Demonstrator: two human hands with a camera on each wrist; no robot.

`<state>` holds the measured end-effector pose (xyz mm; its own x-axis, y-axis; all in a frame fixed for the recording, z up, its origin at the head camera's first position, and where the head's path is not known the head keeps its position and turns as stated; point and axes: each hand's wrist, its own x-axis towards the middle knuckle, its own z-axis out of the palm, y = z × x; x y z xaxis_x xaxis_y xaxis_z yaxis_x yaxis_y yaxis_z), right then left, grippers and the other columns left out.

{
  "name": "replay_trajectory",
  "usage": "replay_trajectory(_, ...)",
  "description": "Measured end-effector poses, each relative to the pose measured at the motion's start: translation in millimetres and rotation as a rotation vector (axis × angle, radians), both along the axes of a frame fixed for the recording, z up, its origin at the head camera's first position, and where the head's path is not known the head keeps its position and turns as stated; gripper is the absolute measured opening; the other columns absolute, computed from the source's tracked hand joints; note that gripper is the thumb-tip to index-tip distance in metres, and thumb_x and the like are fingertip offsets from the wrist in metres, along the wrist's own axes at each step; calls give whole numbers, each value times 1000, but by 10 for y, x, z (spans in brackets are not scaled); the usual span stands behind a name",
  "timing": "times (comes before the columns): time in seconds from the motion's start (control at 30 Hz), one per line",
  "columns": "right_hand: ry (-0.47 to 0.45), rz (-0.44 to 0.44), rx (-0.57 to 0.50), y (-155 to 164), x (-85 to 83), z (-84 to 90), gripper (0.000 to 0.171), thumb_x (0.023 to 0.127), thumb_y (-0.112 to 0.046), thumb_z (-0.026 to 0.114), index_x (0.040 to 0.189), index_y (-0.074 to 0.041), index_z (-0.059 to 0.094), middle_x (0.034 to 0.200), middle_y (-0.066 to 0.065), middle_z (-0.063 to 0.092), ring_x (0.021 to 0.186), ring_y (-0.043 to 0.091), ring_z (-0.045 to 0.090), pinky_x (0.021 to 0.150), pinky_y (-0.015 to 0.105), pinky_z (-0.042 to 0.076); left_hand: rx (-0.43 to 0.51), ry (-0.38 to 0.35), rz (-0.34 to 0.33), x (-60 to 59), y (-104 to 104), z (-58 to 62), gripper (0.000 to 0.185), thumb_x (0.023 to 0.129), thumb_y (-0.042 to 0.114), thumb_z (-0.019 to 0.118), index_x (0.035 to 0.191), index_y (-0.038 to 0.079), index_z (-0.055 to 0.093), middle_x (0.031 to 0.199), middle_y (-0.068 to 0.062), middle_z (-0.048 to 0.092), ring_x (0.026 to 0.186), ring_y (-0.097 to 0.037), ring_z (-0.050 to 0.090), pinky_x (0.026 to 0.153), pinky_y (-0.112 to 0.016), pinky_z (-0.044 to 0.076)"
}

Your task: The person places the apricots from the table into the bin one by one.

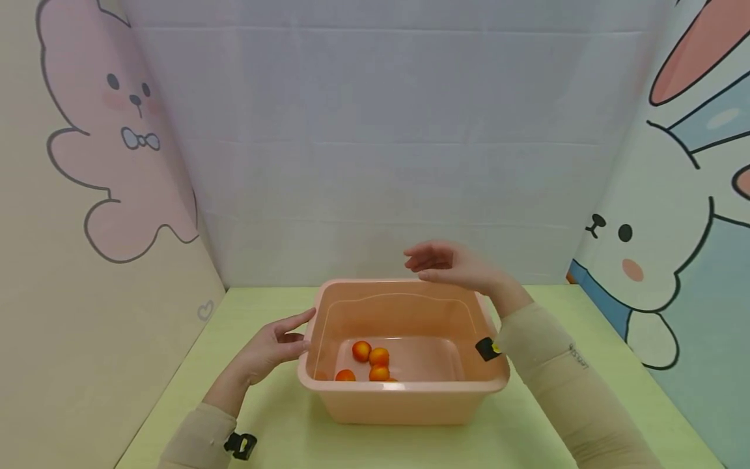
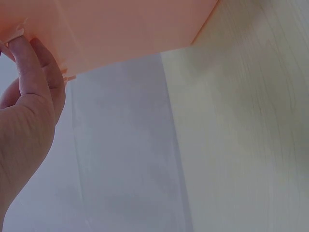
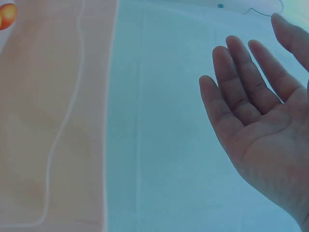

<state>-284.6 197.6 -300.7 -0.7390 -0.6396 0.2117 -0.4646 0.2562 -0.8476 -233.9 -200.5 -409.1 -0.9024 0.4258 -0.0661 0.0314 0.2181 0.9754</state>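
Observation:
A pink plastic basin (image 1: 404, 404) stands in the middle of the table. Several orange-red round fruits (image 1: 361, 352) lie inside it, towards the left; the near rim partly hides the front ones. My left hand (image 1: 275, 345) grips the basin's left rim, and in the left wrist view its fingertips (image 2: 21, 46) hook under the rim's edge. Above the far right part of the basin, my right hand (image 1: 451, 264) is raised with nothing in it. Its fingers (image 3: 236, 92) are nearly straight and apart from the basin in the right wrist view.
The pale green table (image 1: 258, 417) extends to both sides of the basin. A white sheet (image 1: 375, 163) hangs close behind it. Side panels carry a pink bear drawing (image 1: 135, 169) on the left and a white rabbit drawing (image 1: 662, 228) on the right.

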Motion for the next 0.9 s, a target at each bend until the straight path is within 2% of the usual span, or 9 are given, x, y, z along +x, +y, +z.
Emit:
replay_trajectory(0.23, 68, -29, -28, 287, 159, 75, 47, 96, -9, 66, 140, -3, 53, 129, 18, 60, 119, 35, 56, 94, 32, 51, -21, 10, 8, 3, -5, -11, 70, 92, 14, 72, 153, 9, 38, 151, -22, 39, 110, -29, 59, 93, -41, 53)
replay_trajectory(0.4, 137, -68, -49, 507, 242, 10, 45, 95, -4, 65, 138, 0, 53, 126, 19, 61, 116, 29, 59, 92, 27, 51, -7, 13, 2, 6, -9, -11, 70, 92, 14, 71, 153, 9, 38, 150, -23, 40, 110, -29, 60, 92, -40, 53)
replay_trajectory(0.6, 135, -111, -86, 743, 326, -144, 42, 96, 1, 61, 138, 1, 53, 124, 24, 61, 113, 20, 61, 92, 24, 51, -3, 11, 6, 13, -8, -5, 70, 92, 13, 72, 153, 9, 38, 149, -23, 41, 108, -27, 60, 92, -39, 53)
replay_trajectory(0.9, 128, -257, -105, 1057, 437, -498, 42, 98, -1, 59, 140, -2, 52, 126, 14, 63, 112, 12, 61, 90, 20, 50, -1, 15, 7, 5, -8, -11, 70, 92, 13, 72, 153, 8, 37, 150, -23, 40, 107, -27, 60, 91, -38, 53)
